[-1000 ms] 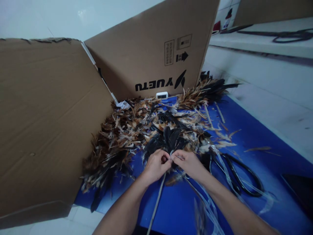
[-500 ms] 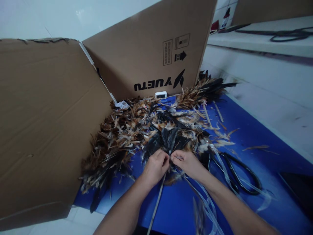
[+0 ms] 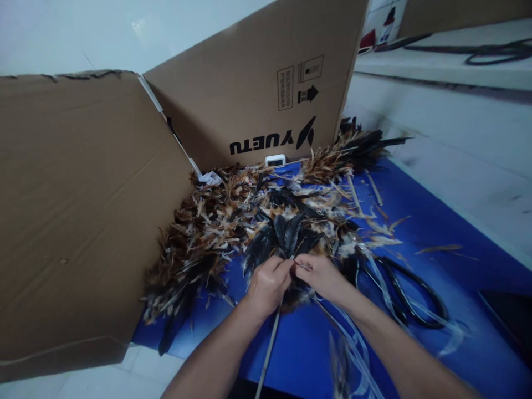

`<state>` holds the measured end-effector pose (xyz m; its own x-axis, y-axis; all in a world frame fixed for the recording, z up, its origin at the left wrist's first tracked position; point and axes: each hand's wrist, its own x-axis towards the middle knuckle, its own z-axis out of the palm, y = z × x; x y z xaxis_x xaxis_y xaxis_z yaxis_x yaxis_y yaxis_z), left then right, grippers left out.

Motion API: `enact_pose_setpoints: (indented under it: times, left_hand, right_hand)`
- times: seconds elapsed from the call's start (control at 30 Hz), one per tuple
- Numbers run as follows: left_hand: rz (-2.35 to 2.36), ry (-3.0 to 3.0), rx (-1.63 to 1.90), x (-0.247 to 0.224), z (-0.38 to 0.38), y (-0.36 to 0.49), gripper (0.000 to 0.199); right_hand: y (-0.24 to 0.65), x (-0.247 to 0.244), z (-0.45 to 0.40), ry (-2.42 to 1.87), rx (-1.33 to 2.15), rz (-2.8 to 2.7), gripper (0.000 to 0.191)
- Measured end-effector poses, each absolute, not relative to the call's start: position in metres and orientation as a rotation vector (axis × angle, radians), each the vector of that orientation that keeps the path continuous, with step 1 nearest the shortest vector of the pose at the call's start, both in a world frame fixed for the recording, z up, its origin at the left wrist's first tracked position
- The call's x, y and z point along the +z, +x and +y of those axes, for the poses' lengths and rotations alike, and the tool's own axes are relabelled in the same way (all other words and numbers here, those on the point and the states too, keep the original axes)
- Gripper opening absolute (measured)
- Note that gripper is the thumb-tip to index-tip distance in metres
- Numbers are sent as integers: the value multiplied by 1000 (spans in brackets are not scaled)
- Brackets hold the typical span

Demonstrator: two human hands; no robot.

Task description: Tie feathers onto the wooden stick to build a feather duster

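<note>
My left hand (image 3: 270, 285) is closed at the upper end of a thin pale stick (image 3: 269, 349), which slants down toward the front edge. Its fingertips meet those of my right hand (image 3: 319, 275), closed in a pinch; what lies in that pinch is too small and covered to make out. Black feathers (image 3: 286, 235) fan out just beyond the fingertips, at the stick's head. Clear plastic strips (image 3: 351, 346) trail below my right wrist. Right of the forearm lie scissors with large black handles (image 3: 415, 293), their blades hidden.
Brown and black feathers (image 3: 216, 221) heap over the blue tabletop (image 3: 436, 221). Cardboard panels (image 3: 249, 83) wall the left and back. A small white device (image 3: 275, 160) stands against the back panel. A dark flat object (image 3: 507, 316) sits at the right.
My hands stay together at the base of the black feathers, with the left hand's fingers turned slightly further over. The view has shifted a little.
</note>
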<state>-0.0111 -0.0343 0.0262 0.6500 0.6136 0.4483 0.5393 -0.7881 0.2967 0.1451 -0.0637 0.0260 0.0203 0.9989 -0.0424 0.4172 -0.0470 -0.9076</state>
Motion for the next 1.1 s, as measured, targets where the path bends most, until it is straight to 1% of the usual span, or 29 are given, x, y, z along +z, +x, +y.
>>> enact_pose_setpoints:
  times: [0.43, 0.57, 0.73, 0.93, 1.1]
  left_hand:
    - [987, 2764, 732, 28, -36, -8, 20]
    - [1085, 2761, 682, 31, -35, -7, 18]
    - [1191, 2458, 638, 37, -33, -8, 12]
    - [1078, 2105, 651, 41, -27, -12, 13]
    - [1025, 1773, 604, 42, -24, -14, 14]
  right_hand:
    - [145, 22, -64, -1595, 915, -1585, 19]
    - [144, 30, -66, -1642, 880, -1592, 20]
    - [142, 42, -69, -1674, 819, -1591, 21]
    - [139, 46, -71, -1605, 654, -1644, 22]
    - [137, 44, -70, -1578, 694, -1566, 21]
